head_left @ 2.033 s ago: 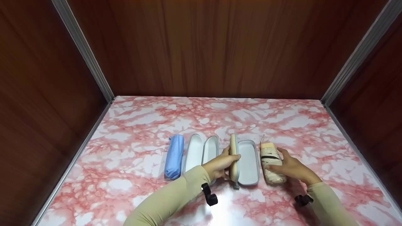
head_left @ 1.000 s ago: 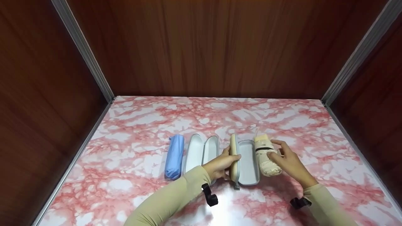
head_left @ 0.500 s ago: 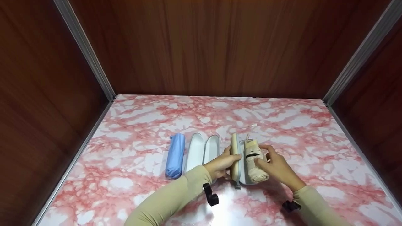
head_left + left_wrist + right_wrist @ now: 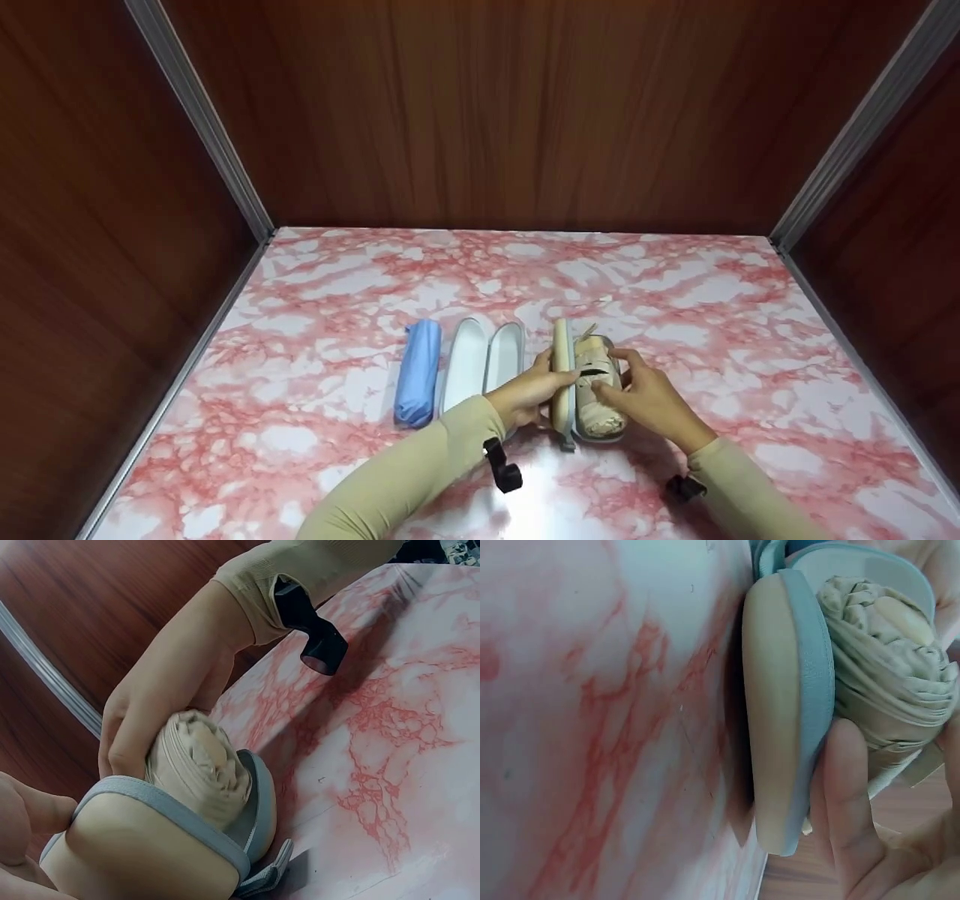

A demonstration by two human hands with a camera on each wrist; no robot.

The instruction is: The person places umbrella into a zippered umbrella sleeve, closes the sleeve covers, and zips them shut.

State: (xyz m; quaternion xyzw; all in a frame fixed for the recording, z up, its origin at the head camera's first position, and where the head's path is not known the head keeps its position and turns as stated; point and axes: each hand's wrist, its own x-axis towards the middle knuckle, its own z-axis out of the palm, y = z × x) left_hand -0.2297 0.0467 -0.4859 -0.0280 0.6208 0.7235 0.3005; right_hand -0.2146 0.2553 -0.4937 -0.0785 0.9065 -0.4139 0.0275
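Note:
A cream hard case with grey trim and a zip stands open in the head view, its lid [image 4: 559,341] raised on the left. My left hand [image 4: 529,391] grips that lid, thumb over its edge. A compact folded umbrella [image 4: 600,412], beige with a dark strap, lies in the right half of the case. My right hand [image 4: 651,397] holds the umbrella from its right side, thumb on top. In the left wrist view the umbrella's gathered end [image 4: 199,765] sits between the two shells. The right wrist view shows the case's lower shell [image 4: 772,720] on the table, fingers at its rim.
A second open case [image 4: 466,360] with a pale lining lies left of my left hand, partly covered by the forearm. Beyond it lies a blue folded umbrella [image 4: 418,375]. The marbled red and white table [image 4: 510,277] is bounded by brown wood-look walls [image 4: 480,112].
My right hand has carried the beige umbrella leftward from beside the case, over its rim and down into the right half. The left hand has kept its grip on the lid.

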